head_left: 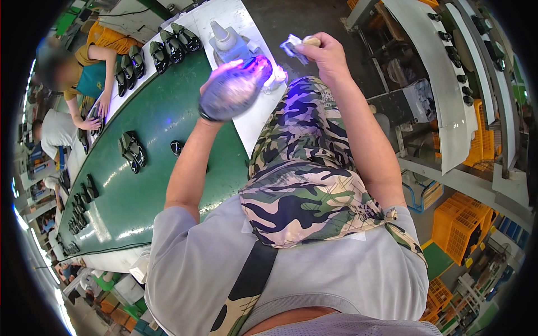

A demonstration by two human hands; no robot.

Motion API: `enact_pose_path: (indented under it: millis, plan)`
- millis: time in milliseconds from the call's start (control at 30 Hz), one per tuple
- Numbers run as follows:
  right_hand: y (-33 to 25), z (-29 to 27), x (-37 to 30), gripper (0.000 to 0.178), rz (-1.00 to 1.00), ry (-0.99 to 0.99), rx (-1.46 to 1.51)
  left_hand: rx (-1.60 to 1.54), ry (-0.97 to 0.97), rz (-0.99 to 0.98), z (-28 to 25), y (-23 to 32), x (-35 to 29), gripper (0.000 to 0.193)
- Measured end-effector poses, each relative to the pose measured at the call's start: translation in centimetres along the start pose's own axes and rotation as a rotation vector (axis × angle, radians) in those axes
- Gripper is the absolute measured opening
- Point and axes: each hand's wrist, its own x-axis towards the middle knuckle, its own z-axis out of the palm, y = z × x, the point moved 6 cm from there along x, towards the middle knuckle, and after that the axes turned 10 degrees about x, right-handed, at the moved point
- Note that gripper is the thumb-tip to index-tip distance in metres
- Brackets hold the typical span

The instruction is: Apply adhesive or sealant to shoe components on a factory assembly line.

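Observation:
My left hand (221, 71) is closed around a dark shoe (228, 99), whose sole is turned up and smeared by motion. A bluish-purple light falls on its far end. Apart from the shoe, to its right, my right hand (332, 59) pinches a crumpled whitish cloth (291, 47) between thumb and fingers. A small beige piece shows at those fingertips; I cannot make out what it is. Just beyond the shoe, a white squeeze bottle (223, 37) with a cone-shaped nozzle stands on the white tabletop (246, 19). Some crumpled white material (277, 77) lies at the table's edge.
A green conveyor belt (162, 143) runs along my left with black shoes (131, 150) on it. More shoes (175, 45) line its white border. Across it, a co-worker in a teal apron (92, 81) handles a shoe. Right are a white shelf (431, 73) and orange crates (462, 224).

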Motion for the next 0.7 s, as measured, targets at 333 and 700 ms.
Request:
enact_pose_path:
  millis: [333, 700]
  plan:
    - [-1.3, 3.1, -0.5, 0.021, -0.074, -0.078, -0.134, 0.396, -0.07, 0.292, 0.2, 4.5, 1.8, 0.042]
    - [0.5, 4.9, -2.5, 0.02, 0.1, -0.185, 0.163, 0.468, -0.094, 0.271, 0.5, 4.6, 2.1, 0.039]
